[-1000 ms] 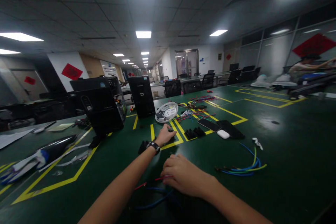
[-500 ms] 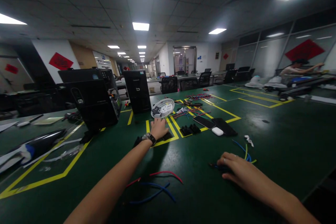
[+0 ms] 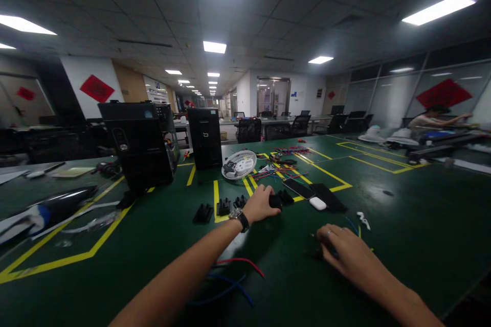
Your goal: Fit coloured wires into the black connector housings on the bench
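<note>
Head view: the left hand (image 3: 259, 206) pinches narrowly round a black clip (image 3: 275, 202), beside another at three o'clock; three stand at nine, while red wire (image 3: 249, 261) lies unattached at seven. The right hand (image 3: 347, 251), four o'clock, hides its grip. Compared with earlier, the left hand has shifted toward three o'clock, uncovering the row.

Both bare arms reach forward over the counter (image 3: 291, 271), palms down. The left hand (image 3: 263, 204) is farther out, its wrist wearing a dark-strapped watch (image 3: 242, 219), thumb and fingers curled in a grip. The right hand (image 3: 339, 249), lower and off to the right, has its fingers bent and bunched, a ring (image 3: 329, 233) on one.
</note>
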Tool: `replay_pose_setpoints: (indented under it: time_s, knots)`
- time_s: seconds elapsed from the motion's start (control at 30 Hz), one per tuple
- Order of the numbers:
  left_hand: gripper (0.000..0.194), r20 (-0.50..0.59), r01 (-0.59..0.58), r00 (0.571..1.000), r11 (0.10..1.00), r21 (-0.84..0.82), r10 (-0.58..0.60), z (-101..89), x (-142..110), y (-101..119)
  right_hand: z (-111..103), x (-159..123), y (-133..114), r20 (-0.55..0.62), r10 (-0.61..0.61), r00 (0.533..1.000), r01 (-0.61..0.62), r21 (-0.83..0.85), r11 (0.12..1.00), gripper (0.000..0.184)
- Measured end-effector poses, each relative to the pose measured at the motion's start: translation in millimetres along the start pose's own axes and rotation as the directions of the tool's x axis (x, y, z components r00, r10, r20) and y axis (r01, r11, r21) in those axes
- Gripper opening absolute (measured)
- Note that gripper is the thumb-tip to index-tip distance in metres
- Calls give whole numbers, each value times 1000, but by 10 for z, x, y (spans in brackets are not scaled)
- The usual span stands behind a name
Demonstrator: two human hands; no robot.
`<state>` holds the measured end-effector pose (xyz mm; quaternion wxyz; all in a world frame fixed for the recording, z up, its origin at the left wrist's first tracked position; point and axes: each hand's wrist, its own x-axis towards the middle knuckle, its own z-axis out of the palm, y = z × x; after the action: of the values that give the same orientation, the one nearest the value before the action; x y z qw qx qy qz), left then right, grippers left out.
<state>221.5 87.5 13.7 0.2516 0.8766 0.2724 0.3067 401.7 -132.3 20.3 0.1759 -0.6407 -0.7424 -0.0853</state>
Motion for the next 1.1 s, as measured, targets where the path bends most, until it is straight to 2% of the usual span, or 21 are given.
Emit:
replay_pose_setpoints:
  time_s: [0.07,0.1,0.2,0.3,0.4,0.5,0.6,0.7,0.8,0.9,1.1]
  knots:
    - [47,-5,17,1000,978,-206,-18,-152,-222,91,-100,102,-29,-55,69,996,-64,90,994,12]
    - [47,0,58,998,936,-348,-62,-230,-341,129,-161,173,-66,-86,96,992,-84,126,988,12]
    - [48,25,201,967,692,-693,-255,-444,-682,190,-343,449,-276,-198,144,970,-104,200,974,13]
    - [52,35,223,926,470,-854,-375,-605,-935,166,-402,751,-592,-258,134,957,-61,275,959,15]
    - [59,50,187,909,298,-936,-414,-700,-1087,91,-246,1000,-936,-205,42,978,31,342,939,17]
    - [65,22,112,905,189,-976,-424,-715,-1181,-12,57,1155,-1227,-137,-42,990,93,388,917,22]
    - [68,24,81,909,119,-990,-415,-681,-1243,-107,335,1207,-1413,-124,-88,988,133,430,893,27]
    - [67,33,71,925,86,-994,-379,-658,-1265,-150,472,1186,-1489,-132,-109,985,158,456,876,29]
    - [58,19,34,936,38,-999,-352,-660,-1253,-141,499,1145,-1501,-149,-110,983,170,488,856,29]
    - [53,21,21,930,-3,-1000,-368,-664,-1240,-111,506,1113,-1490,-185,-83,979,168,511,843,30]
    - [49,29,49,903,34,-998,-430,-626,-1254,-88,562,1082,-1453,-215,-95,972,194,504,842,32]
